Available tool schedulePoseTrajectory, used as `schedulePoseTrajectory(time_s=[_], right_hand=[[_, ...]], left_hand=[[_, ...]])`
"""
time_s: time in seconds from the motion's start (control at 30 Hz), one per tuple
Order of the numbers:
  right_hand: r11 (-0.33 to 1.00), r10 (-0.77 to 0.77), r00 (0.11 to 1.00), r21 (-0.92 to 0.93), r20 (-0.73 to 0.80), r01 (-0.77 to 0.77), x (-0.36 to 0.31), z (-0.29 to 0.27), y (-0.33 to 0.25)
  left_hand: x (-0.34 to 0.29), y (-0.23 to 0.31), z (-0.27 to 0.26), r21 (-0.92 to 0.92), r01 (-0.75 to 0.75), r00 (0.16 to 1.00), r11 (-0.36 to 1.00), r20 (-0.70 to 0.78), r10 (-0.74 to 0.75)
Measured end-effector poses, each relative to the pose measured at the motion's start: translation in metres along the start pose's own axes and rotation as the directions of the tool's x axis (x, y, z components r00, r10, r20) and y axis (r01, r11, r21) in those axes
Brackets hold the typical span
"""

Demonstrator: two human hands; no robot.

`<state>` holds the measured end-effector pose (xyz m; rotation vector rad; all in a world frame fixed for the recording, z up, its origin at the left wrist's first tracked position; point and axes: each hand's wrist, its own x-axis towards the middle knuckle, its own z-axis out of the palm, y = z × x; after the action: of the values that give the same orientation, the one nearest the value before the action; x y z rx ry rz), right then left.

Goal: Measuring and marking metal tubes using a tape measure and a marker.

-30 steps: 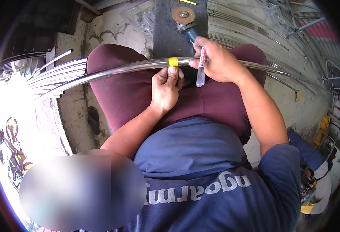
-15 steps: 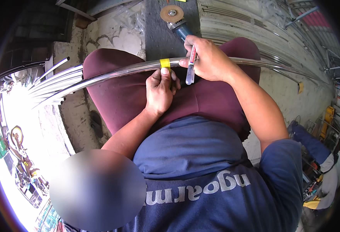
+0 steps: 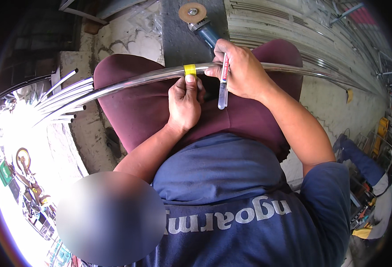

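A long shiny metal tube lies across my lap from left to right. Around it sits a yellow strip, and the closed fingers of my left hand pinch this from below, thumb on top. My right hand is closed around a marker with a red and white label and a greyish translucent end that hangs toward my body. Some right-hand fingers touch the tube just right of the strip. The marker's other end is hidden by the hand.
Beyond my right hand, an angle grinder with a tan disc rests on a dark board. Several metal tubes lie on the floor at the far right, and more tube ends stick out at left. Another person's blue-clad limb shows at right.
The marker's hanging end has swung a little closer to my body and to the right. Both hands keep their holds, while the view has shifted slightly.
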<state>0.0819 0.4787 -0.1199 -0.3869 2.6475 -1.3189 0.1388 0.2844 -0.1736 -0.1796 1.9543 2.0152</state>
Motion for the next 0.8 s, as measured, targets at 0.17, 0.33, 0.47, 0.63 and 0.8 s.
schedulePoseTrajectory(time_s=[0.17,0.33,0.47,0.63,0.8], right_hand=[[0.995,-0.064,0.996,-0.081,-0.056,0.059,-0.0080,0.0028,0.0006],[0.997,-0.063,0.998,-0.044,-0.018,0.062,-0.0079,-0.0010,0.0032],[0.999,-0.032,0.999,-0.039,0.023,0.033,-0.0054,-0.0047,0.0030],[0.999,-0.032,0.999,-0.037,0.021,0.033,-0.0048,-0.0052,0.0006],[0.999,-0.030,0.999,-0.039,0.035,0.031,-0.0017,-0.0057,-0.0009]], left_hand=[[-0.0014,0.0028,0.0040,-0.059,0.019,1.000,0.998,-0.007,-0.020],[-0.0014,0.0026,0.0055,-0.067,0.031,0.999,0.997,-0.003,-0.032],[-0.0013,0.0010,0.0054,-0.058,0.017,1.000,0.998,-0.003,-0.018],[-0.0020,0.0001,0.0066,-0.056,0.013,1.000,0.998,-0.015,-0.014],[-0.0006,-0.0018,0.0040,-0.103,0.025,1.000,0.994,0.010,-0.024]])
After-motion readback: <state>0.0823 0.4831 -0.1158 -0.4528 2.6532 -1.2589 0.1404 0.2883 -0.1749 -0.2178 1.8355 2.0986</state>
